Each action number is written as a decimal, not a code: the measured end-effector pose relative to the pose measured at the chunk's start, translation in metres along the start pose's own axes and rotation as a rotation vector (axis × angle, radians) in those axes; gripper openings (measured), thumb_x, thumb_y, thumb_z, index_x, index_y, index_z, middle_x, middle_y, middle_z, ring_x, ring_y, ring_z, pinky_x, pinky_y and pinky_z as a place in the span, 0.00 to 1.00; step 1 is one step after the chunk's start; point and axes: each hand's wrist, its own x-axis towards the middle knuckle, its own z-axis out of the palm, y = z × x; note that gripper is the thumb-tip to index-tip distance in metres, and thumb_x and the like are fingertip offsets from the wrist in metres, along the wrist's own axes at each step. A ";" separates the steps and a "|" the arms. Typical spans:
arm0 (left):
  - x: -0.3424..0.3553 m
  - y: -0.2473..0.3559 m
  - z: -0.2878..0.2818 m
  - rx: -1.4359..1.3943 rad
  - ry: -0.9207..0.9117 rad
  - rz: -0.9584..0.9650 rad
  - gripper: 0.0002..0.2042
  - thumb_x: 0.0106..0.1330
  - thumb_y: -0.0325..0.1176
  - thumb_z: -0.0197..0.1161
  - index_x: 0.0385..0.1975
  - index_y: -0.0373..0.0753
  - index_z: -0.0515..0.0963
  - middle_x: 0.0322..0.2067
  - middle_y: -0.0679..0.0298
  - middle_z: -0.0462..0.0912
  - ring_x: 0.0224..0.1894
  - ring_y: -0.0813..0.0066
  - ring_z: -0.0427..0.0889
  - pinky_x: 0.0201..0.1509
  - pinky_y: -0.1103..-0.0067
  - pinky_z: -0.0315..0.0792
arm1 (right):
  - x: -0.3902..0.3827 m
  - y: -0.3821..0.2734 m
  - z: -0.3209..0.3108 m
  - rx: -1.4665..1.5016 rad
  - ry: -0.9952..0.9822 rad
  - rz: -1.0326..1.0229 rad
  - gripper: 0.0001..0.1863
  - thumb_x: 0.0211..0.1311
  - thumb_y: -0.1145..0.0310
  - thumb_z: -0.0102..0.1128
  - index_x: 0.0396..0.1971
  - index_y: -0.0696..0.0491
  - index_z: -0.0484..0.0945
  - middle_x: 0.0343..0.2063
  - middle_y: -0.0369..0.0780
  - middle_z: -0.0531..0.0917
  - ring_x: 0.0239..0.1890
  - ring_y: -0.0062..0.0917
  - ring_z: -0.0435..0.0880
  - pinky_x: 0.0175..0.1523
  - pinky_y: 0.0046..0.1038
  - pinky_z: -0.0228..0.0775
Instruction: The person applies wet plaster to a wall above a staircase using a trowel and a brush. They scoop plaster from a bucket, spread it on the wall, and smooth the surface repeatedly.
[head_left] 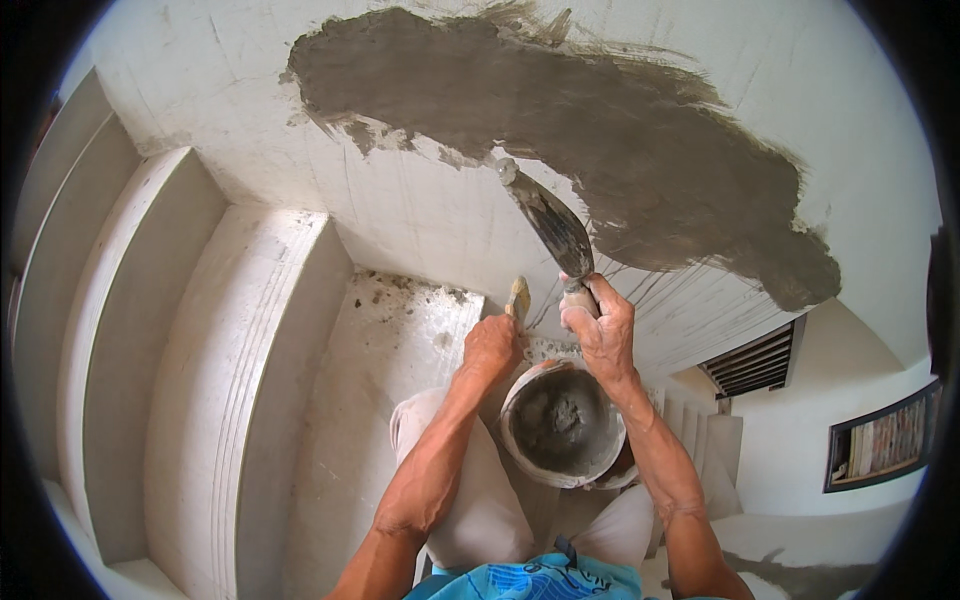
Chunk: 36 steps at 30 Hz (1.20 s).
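My right hand (605,335) is closed round the handle of a pointing trowel (552,225). The blade slants up and left in front of the wall, with a small dab of grey mortar at its tip. Lower and to the left, my left hand (492,345) is closed round a short brush-like tool (518,299); only its yellowish end shows above the fist. Between my forearms stands a bucket (512,440) holding wet grey mortar (566,412). A wide band of wet mortar (560,115) covers part of the white wall (420,220).
Pale stair steps (215,330) rise on the left. Grey crumbs (395,285) lie on the landing by the wall. A dark slatted vent (752,360) and a dark-framed opening (882,438) are at the right. My knees flank the bucket.
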 end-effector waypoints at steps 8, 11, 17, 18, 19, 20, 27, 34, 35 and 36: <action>-0.001 -0.002 0.002 -0.013 0.037 0.017 0.13 0.59 0.37 0.69 0.32 0.31 0.85 0.30 0.41 0.84 0.37 0.43 0.85 0.41 0.59 0.78 | 0.014 -0.027 -0.005 0.186 -0.015 0.008 0.18 0.56 0.74 0.55 0.47 0.62 0.80 0.24 0.35 0.81 0.26 0.16 0.75 0.33 0.23 0.71; -0.001 -0.001 0.001 -0.014 0.031 0.009 0.13 0.59 0.37 0.69 0.32 0.30 0.85 0.30 0.41 0.84 0.37 0.42 0.85 0.41 0.59 0.78 | 0.020 -0.030 -0.011 0.168 -0.030 -0.027 0.18 0.55 0.73 0.55 0.47 0.62 0.80 0.24 0.36 0.81 0.25 0.16 0.75 0.32 0.23 0.71; -0.001 0.001 0.001 0.013 0.031 0.001 0.14 0.60 0.38 0.69 0.31 0.29 0.84 0.30 0.40 0.84 0.37 0.41 0.85 0.42 0.58 0.78 | 0.028 -0.038 -0.023 0.026 -0.053 -0.033 0.17 0.54 0.73 0.56 0.43 0.62 0.82 0.22 0.35 0.79 0.24 0.15 0.74 0.30 0.23 0.70; -0.001 0.001 0.000 0.017 0.027 0.001 0.14 0.60 0.38 0.69 0.31 0.29 0.84 0.30 0.40 0.84 0.37 0.41 0.85 0.42 0.57 0.78 | 0.030 -0.037 -0.025 -0.020 -0.061 -0.049 0.16 0.54 0.73 0.56 0.43 0.62 0.83 0.22 0.35 0.79 0.24 0.15 0.74 0.29 0.23 0.69; -0.001 0.000 0.001 0.017 0.033 0.003 0.14 0.60 0.38 0.69 0.31 0.29 0.84 0.30 0.40 0.84 0.37 0.41 0.85 0.42 0.57 0.78 | 0.032 -0.040 -0.027 -0.011 -0.071 -0.013 0.17 0.53 0.74 0.57 0.43 0.62 0.83 0.22 0.34 0.78 0.23 0.15 0.74 0.29 0.22 0.69; 0.000 0.000 0.003 0.014 0.039 0.007 0.14 0.60 0.37 0.69 0.31 0.28 0.84 0.30 0.39 0.84 0.37 0.41 0.85 0.41 0.57 0.78 | 0.033 -0.048 -0.030 -0.005 -0.081 0.023 0.17 0.53 0.74 0.57 0.43 0.62 0.83 0.21 0.34 0.78 0.23 0.14 0.74 0.28 0.22 0.69; -0.001 0.001 0.002 0.007 0.057 0.006 0.13 0.60 0.36 0.69 0.31 0.28 0.84 0.30 0.40 0.84 0.37 0.42 0.86 0.41 0.58 0.78 | 0.045 -0.065 -0.046 0.063 -0.080 0.074 0.17 0.55 0.74 0.57 0.44 0.64 0.82 0.20 0.33 0.77 0.21 0.12 0.74 0.25 0.19 0.68; 0.000 0.001 0.004 0.012 0.045 0.004 0.12 0.60 0.35 0.68 0.31 0.28 0.84 0.29 0.40 0.84 0.36 0.42 0.86 0.40 0.58 0.78 | 0.058 -0.072 -0.057 0.035 -0.166 0.080 0.18 0.58 0.72 0.52 0.45 0.63 0.82 0.22 0.35 0.79 0.21 0.14 0.77 0.25 0.20 0.71; 0.001 -0.001 0.005 0.019 0.046 0.005 0.12 0.60 0.35 0.68 0.31 0.28 0.84 0.29 0.40 0.84 0.36 0.42 0.86 0.41 0.58 0.79 | 0.060 -0.073 -0.059 0.024 -0.192 0.083 0.19 0.58 0.72 0.50 0.47 0.63 0.81 0.22 0.36 0.80 0.21 0.14 0.77 0.25 0.20 0.72; 0.001 -0.002 0.006 0.025 0.048 0.007 0.12 0.60 0.34 0.68 0.31 0.28 0.84 0.29 0.41 0.84 0.36 0.42 0.86 0.41 0.58 0.79 | 0.063 -0.074 -0.060 0.012 -0.218 0.086 0.21 0.58 0.71 0.48 0.48 0.63 0.80 0.23 0.37 0.80 0.21 0.15 0.78 0.25 0.21 0.73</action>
